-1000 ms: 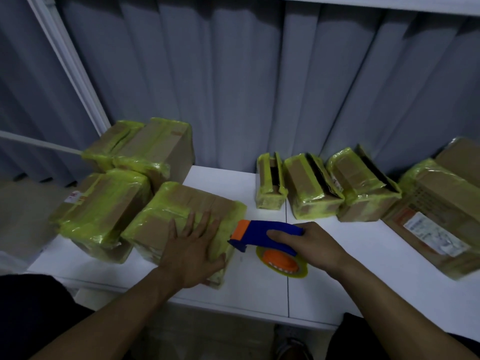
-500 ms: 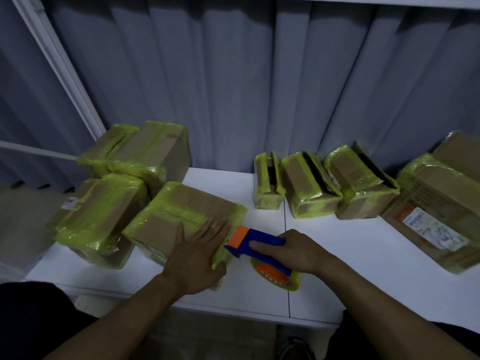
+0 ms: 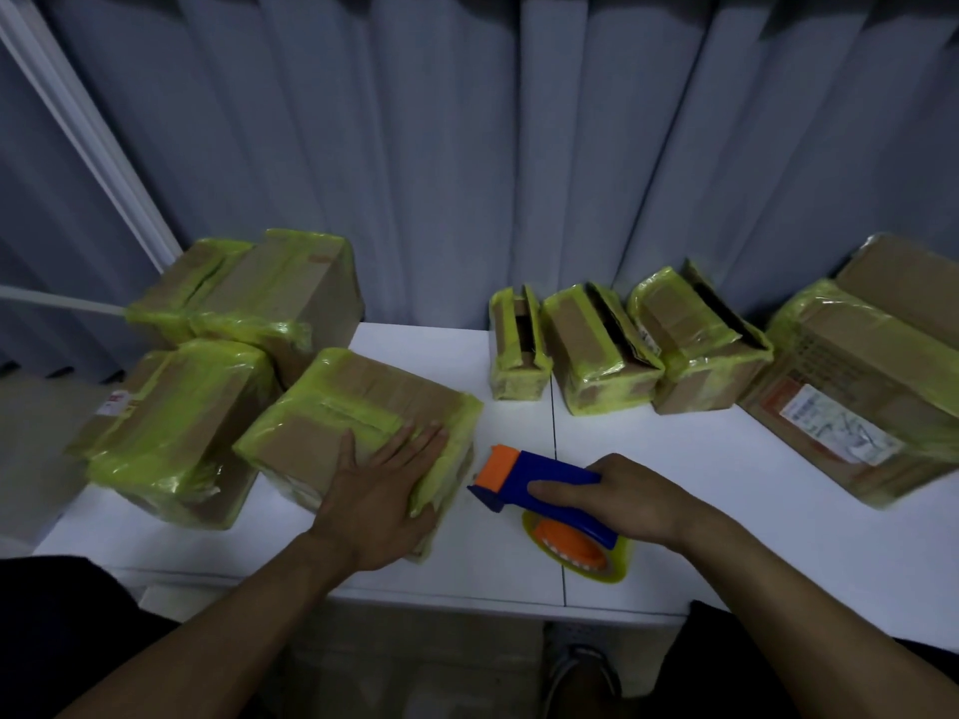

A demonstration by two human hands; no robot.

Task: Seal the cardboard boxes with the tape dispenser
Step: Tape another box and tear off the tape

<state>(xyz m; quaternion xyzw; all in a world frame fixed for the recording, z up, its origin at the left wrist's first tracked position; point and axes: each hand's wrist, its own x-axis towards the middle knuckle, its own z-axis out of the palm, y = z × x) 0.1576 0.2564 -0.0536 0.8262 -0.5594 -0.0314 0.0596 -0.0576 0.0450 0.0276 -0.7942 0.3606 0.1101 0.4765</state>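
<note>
A cardboard box [image 3: 332, 407] wrapped with yellow-green tape lies tilted near the table's front, left of centre. My left hand [image 3: 381, 487] rests flat on its near right corner, fingers spread. Just right of the box is a blue and orange tape dispenser [image 3: 545, 485] with a yellow tape roll, its orange nose pointing at the box a short gap away. My right hand [image 3: 628, 498] grips the dispenser's blue handle.
On the white table [image 3: 700, 459], taped boxes are stacked at the left [image 3: 181, 422] and back left [image 3: 290, 298]. Three smaller taped boxes [image 3: 602, 350] stand in a row at the back. A large labelled box [image 3: 861, 397] sits at right. Grey curtains hang behind.
The dispenser's nose has drawn back a little from the box's right edge. My left hand stays flat on the box. The view has shifted slightly.
</note>
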